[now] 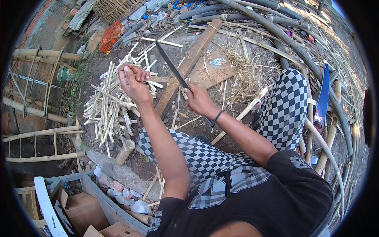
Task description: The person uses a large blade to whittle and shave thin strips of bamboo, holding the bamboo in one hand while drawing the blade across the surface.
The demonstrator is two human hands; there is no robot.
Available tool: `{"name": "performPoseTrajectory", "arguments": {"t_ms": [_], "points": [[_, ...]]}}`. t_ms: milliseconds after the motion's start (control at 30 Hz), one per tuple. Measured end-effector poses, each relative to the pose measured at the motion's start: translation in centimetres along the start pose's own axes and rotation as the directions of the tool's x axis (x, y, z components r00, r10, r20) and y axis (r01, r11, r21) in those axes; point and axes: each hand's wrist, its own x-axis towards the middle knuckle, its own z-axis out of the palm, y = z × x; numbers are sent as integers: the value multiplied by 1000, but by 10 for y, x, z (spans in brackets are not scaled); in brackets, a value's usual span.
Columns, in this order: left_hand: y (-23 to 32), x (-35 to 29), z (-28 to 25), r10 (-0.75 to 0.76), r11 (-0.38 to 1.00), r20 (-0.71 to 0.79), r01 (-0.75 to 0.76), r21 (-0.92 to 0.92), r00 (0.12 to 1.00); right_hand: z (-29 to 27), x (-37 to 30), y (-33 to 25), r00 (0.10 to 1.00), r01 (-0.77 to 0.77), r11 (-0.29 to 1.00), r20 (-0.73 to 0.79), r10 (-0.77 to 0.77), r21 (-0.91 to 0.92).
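My right hand (198, 99) grips a long machete (172, 65), its dark blade slanting up and to the left. My left hand (135, 82) is raised with curled fingers over the right side of a heap of split bamboo sticks (108, 104). Whether anything small sits within those fingers is hidden. Beneath the blade, a thick brown wooden beam (199, 47) runs diagonally across the ground. A flat wooden board (211, 71) lies against the beam's right side.
A blue-bladed handsaw (323, 94) lies at the right, among bamboo poles (312, 65). Shavings (246, 79) cover ground beyond my knee. An orange crate (110, 36) stands at the far left. Bamboo ladders (43, 144) and a cardboard box (85, 211) are on my left.
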Motion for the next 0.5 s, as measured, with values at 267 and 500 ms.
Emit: {"name": "performPoseTrajectory", "arguments": {"t_ms": [267, 500], "points": [[-11, -10, 23, 220, 960, -285, -156, 233, 933, 0, -13, -88, 982, 191, 965, 19, -190, -178], [-14, -17, 18, 279, 934, -409, -146, 327, 869, 9, -10, -85, 983, 175, 958, 104, -154, -228]]}}
